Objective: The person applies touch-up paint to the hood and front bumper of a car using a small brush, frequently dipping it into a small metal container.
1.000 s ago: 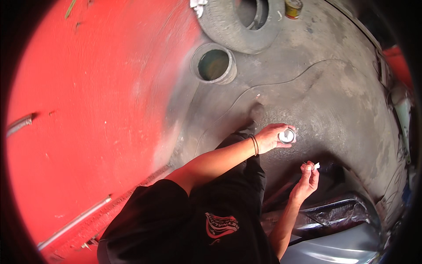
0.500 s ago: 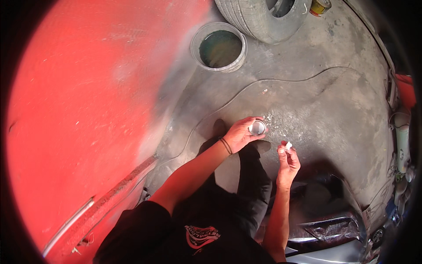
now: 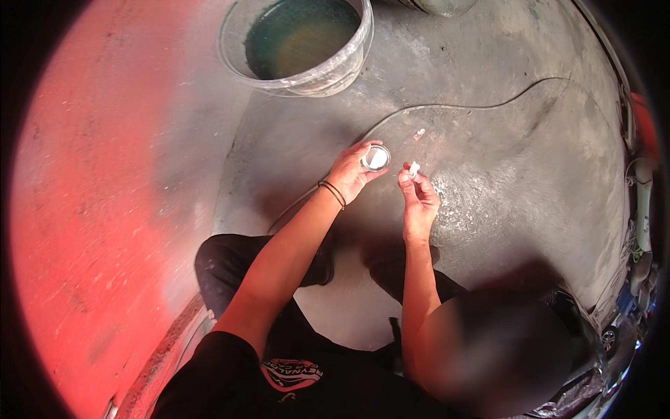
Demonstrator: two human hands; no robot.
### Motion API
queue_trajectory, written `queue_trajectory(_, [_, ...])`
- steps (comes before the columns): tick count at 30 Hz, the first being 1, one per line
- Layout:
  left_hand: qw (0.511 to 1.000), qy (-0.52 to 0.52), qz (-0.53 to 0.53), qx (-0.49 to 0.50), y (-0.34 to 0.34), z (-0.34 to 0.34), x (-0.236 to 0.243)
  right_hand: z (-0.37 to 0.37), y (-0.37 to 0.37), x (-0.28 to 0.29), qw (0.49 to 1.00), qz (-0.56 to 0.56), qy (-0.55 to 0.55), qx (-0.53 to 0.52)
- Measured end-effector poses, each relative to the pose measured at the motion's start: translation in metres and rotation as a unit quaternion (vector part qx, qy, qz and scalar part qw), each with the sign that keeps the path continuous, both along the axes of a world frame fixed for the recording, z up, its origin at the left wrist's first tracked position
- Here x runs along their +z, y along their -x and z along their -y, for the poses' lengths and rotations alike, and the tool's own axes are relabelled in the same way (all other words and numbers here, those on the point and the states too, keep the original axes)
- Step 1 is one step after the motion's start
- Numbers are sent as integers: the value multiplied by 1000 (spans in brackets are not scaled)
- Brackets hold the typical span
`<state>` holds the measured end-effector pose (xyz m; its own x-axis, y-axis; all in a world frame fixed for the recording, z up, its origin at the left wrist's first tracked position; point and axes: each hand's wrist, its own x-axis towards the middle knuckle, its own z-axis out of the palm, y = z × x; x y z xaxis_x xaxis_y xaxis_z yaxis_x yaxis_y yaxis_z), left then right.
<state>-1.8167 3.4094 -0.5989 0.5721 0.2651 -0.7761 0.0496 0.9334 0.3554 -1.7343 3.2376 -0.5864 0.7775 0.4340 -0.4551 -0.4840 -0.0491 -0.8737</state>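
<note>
My left hand (image 3: 347, 174) is wrapped around a small round cup (image 3: 377, 158) with a shiny rim, whose open top faces up and shows something white inside. Just to its right, my right hand (image 3: 420, 204) pinches a small crumpled white piece (image 3: 414, 170) between thumb and fingers; whether it is paper or cloth I cannot tell. Cup and white piece are apart, both held above the concrete floor. Beyond my right fingertips lies a little reddish-white scrap (image 3: 419, 134) on the floor.
A clear plastic bucket (image 3: 314, 86) of murky greenish liquid stands at the far left. A thin cable (image 3: 453, 107) winds across the floor. Red colouring covers the surface at left (image 3: 105, 209). Part of a tyre (image 3: 443, 5) shows at the top. A dark blur hides the lower right.
I have come lower, with my knees now bent and the bucket looming larger. My hands have moved closer together, still holding the cup and the white piece.
</note>
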Motion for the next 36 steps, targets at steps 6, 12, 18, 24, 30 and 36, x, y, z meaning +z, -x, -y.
queue_trajectory(6, [998,5,-36,50,-19,11,-107,-7,-12,-95,999,-18,38,-9])
queue_trajectory(12, [1000,-26,-10,14,-47,30,-154,8,-29,-137,1000,-19,10,1])
queue_trajectory(18, [998,-47,-48,-19,-70,47,-157,17,-40,-142,998,-42,41,-18])
queue_trajectory(24, [994,-81,-70,-25,-88,60,-155,23,-50,-145,998,-45,36,-33])
queue_trajectory(30, [981,-164,-82,-55,-102,63,-170,27,-52,-140,995,-63,49,-54])
queue_trajectory(36, [952,-239,-124,-145,-108,59,-192,28,-55,-141,994,-25,96,-51])
